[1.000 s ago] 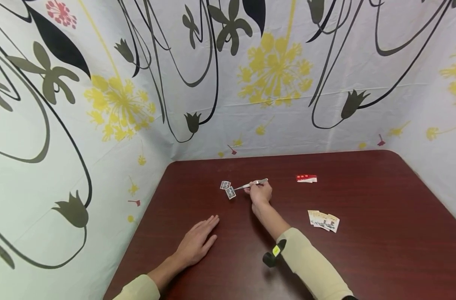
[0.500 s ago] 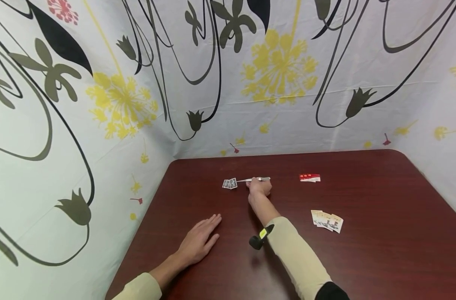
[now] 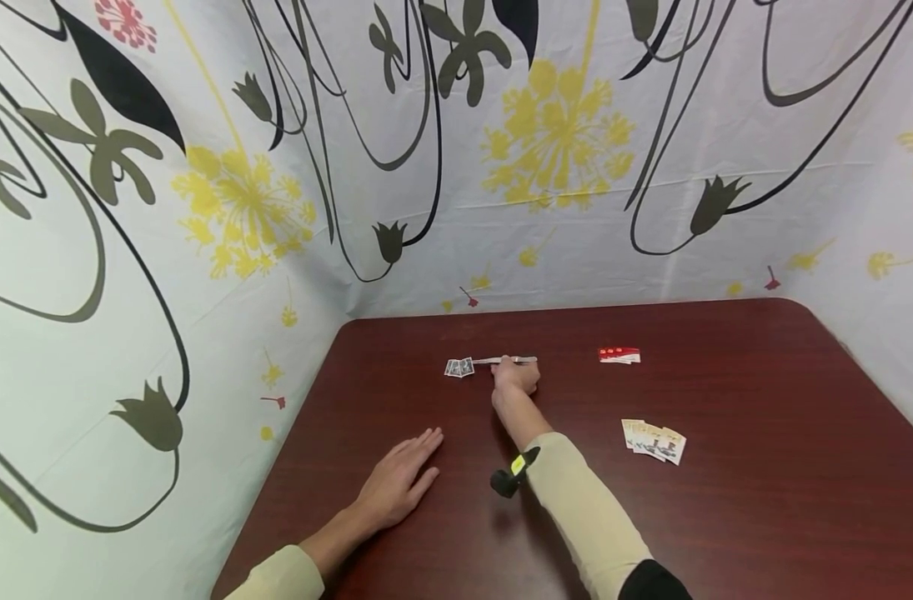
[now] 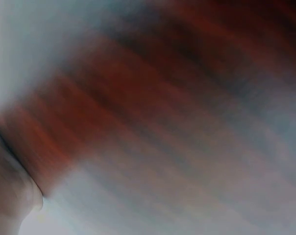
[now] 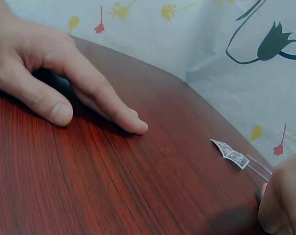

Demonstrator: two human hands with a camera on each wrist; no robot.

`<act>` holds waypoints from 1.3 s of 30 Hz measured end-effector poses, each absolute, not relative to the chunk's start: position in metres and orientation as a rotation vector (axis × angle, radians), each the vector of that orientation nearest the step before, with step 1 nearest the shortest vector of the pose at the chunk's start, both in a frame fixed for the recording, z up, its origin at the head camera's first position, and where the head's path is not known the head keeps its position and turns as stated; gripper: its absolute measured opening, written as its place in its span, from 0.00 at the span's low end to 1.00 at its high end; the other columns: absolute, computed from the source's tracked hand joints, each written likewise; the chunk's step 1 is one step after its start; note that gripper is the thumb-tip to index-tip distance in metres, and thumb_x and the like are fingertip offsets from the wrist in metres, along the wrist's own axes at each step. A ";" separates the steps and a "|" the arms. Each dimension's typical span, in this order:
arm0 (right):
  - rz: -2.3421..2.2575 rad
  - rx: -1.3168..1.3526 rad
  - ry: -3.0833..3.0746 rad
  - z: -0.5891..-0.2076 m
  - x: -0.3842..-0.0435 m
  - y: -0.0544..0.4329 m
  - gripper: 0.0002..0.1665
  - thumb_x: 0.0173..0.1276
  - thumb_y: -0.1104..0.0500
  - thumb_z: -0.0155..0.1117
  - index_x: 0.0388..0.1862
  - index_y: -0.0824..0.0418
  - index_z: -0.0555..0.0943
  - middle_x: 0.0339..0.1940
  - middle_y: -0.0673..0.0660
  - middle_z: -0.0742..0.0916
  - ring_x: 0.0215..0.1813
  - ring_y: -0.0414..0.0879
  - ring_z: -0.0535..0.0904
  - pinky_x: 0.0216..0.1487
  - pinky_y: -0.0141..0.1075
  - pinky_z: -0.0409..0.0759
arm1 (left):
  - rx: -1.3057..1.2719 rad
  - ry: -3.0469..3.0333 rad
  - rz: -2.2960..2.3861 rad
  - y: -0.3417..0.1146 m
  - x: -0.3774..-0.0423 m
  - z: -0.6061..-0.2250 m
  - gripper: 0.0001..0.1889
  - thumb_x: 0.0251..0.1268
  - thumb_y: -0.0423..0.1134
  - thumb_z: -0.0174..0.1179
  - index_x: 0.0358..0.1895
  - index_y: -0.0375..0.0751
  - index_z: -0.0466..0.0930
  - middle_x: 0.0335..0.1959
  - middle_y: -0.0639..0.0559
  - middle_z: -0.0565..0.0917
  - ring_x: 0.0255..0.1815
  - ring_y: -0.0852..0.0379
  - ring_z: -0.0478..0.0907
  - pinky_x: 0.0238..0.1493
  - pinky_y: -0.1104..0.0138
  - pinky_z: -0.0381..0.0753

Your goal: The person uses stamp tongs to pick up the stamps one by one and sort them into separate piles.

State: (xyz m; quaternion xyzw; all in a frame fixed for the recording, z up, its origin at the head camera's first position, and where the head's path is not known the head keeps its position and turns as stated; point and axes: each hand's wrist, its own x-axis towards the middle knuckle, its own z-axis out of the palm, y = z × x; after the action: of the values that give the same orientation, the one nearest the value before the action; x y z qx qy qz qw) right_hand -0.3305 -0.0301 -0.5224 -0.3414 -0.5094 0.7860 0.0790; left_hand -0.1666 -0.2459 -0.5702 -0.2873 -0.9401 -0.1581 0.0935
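My right hand (image 3: 514,377) holds a pair of metal tweezers (image 3: 527,360) near the far side of the table. Their two slim prongs (image 5: 258,171) reach the right edge of a small grey postage stamp (image 5: 237,159) with a white border. That stamp lies against a second one like it (image 3: 452,367), side by side, and in the right wrist view their edges lift a little. Palm down on the table, my left hand (image 3: 396,483) rests with straight fingers, nearer to me and holding nothing. The left wrist view is blurred, with only a bit of skin (image 4: 11,196) at its edge.
A fan of pale stamps (image 3: 654,442) lies on the dark red table (image 3: 764,517), right of my right arm. Farther back is a group of red and white stamps (image 3: 619,356). A patterned cloth (image 3: 426,192) hangs behind the table's far edge.
The nearer grey stamp has moved up and away from me with the tweezers and now sits level beside the other. My right hand shifted slightly forward; my left hand stayed still.
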 end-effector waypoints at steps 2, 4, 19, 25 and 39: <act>2.364 -1.013 -1.519 -0.522 -0.330 -0.028 0.27 0.76 0.67 0.65 0.72 0.67 0.77 0.49 0.68 0.90 0.49 0.62 0.90 0.56 0.40 0.85 | -0.854 -2.785 -0.472 -0.246 -0.167 -0.570 0.30 0.83 0.44 0.57 0.81 0.39 0.68 0.80 0.47 0.71 0.80 0.50 0.67 0.78 0.51 0.67; 2.376 -1.004 -1.517 -0.523 -0.329 -0.026 0.32 0.76 0.67 0.67 0.76 0.66 0.74 0.53 0.70 0.89 0.50 0.62 0.90 0.60 0.41 0.84 | -0.853 -2.790 -0.481 -0.245 -0.167 -0.570 0.30 0.83 0.44 0.58 0.81 0.39 0.68 0.80 0.47 0.71 0.81 0.50 0.66 0.78 0.51 0.67; 2.415 -0.840 -1.547 -0.523 -0.319 0.011 0.10 0.78 0.63 0.68 0.49 0.67 0.77 0.54 0.68 0.87 0.50 0.59 0.90 0.59 0.46 0.87 | -0.851 -2.783 -0.459 -0.245 -0.165 -0.571 0.29 0.83 0.45 0.58 0.80 0.39 0.69 0.80 0.48 0.71 0.81 0.51 0.67 0.78 0.51 0.68; 2.389 -0.743 -1.558 -0.520 -0.314 0.030 0.08 0.75 0.64 0.71 0.45 0.67 0.81 0.43 0.64 0.90 0.41 0.55 0.93 0.51 0.45 0.90 | -0.851 -2.775 -0.465 -0.245 -0.166 -0.572 0.29 0.83 0.45 0.57 0.80 0.39 0.69 0.80 0.48 0.71 0.80 0.50 0.67 0.77 0.51 0.68; 2.442 -0.448 -1.766 -0.518 -0.281 0.075 0.18 0.77 0.68 0.65 0.60 0.78 0.79 0.36 0.59 0.89 0.30 0.42 0.88 0.41 0.38 0.91 | -0.842 -2.804 -0.469 -0.244 -0.165 -0.569 0.30 0.83 0.45 0.57 0.81 0.38 0.68 0.80 0.47 0.70 0.81 0.50 0.66 0.78 0.50 0.67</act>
State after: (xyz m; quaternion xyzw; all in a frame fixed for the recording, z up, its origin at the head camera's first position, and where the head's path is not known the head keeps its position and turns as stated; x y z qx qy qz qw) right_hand -0.2811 0.0747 -0.5179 -0.1469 -0.5790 0.8006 0.0474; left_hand -0.1649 -0.2439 -0.5694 -0.2829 -0.9420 -0.1577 0.0883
